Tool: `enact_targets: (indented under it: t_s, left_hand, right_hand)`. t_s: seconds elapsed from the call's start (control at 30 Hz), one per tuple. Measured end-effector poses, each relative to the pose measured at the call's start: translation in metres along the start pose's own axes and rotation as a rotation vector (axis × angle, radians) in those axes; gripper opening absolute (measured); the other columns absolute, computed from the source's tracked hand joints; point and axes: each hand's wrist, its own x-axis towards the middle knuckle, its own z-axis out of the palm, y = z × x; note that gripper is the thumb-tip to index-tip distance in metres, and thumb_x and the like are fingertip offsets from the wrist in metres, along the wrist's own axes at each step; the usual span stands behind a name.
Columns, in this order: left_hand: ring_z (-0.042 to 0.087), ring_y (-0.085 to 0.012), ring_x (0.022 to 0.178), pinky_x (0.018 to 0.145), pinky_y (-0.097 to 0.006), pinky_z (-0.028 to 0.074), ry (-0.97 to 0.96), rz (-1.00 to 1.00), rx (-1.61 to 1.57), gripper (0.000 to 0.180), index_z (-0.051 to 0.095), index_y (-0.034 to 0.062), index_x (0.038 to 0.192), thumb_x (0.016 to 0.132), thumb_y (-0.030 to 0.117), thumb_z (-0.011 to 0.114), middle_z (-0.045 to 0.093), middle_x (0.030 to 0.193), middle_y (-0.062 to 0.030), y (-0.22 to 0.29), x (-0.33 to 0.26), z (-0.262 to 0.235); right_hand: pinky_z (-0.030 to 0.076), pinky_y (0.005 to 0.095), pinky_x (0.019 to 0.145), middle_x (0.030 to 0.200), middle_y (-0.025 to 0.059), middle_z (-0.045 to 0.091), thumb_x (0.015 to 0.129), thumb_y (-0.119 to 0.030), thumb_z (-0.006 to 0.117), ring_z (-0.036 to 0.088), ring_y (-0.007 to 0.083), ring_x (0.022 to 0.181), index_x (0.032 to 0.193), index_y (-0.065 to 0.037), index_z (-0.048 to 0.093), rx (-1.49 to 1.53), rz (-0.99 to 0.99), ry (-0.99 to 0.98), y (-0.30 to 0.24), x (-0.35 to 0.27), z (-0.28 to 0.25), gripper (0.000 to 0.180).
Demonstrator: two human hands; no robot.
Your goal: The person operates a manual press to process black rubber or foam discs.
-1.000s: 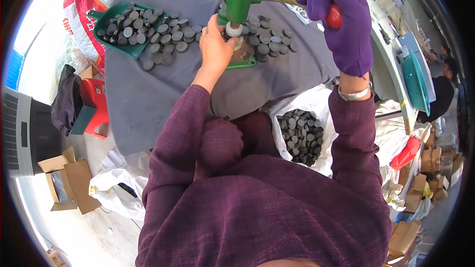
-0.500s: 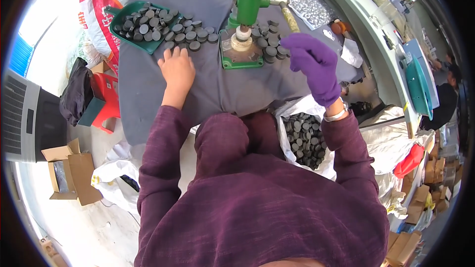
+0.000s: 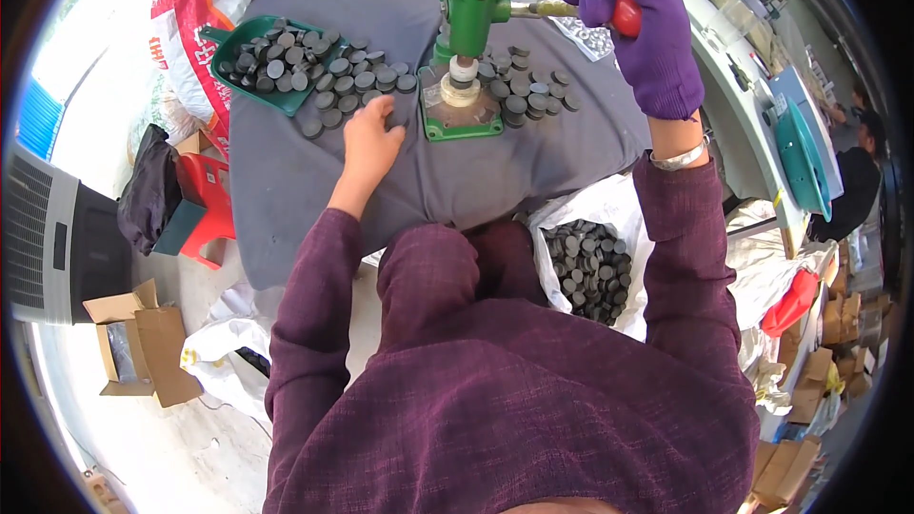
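Head view: one green metal press (image 3: 468, 24), one dark-green scoop (image 3: 289, 106); flat round grey discs (image 3: 365, 81), too many to count, on creased grey cloth (image 3: 305, 190). Purple-gloved right hand (image 3: 657, 38) grasps one glossy red ball knob (image 3: 626, 15); bare left hand (image 3: 369, 145), fingers slightly bent, just beside the discs, hold cannot be told.

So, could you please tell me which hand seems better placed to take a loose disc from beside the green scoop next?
Probably the left hand: it is bare and close beside the loose dark discs, whereas the gloved right hand is curled around the red knob.
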Motion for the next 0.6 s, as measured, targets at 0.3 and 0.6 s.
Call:
enact_targets:
  t_s: [0.3, 0.6]
  left_hand:
    - [0.061, -0.0285, 0.097, 0.085, -0.040, 0.049, 0.064, -0.032, -0.267, 0.065, 0.047, 0.0029, 0.129, 0.069, 0.006, 0.073, 0.066, 0.103, -0.0137, 0.051, 0.046, 0.045]
    - [0.057, -0.0320, 0.107, 0.091, -0.043, 0.046, 0.111, -0.084, -0.307, 0.076, 0.040, 0.0029, 0.136, 0.069, 0.005, 0.075, 0.065, 0.111, -0.0133, 0.059, 0.046, 0.053]
  right_hand:
    - [0.052, 0.0262, 0.067, 0.064, 0.0022, 0.054, 0.098, -0.018, 0.042, 0.053, 0.0086, 0.060, 0.104, 0.005, 0.066, -0.206, 0.169, 0.047, -0.014, -0.003, 0.005, 0.033]
    - [0.052, 0.0324, 0.079, 0.073, 0.0032, 0.058, 0.096, -0.009, 0.044, 0.055, 0.0101, 0.069, 0.109, 0.006, 0.063, -0.190, 0.254, -0.008, -0.003, -0.070, 0.012, 0.027]
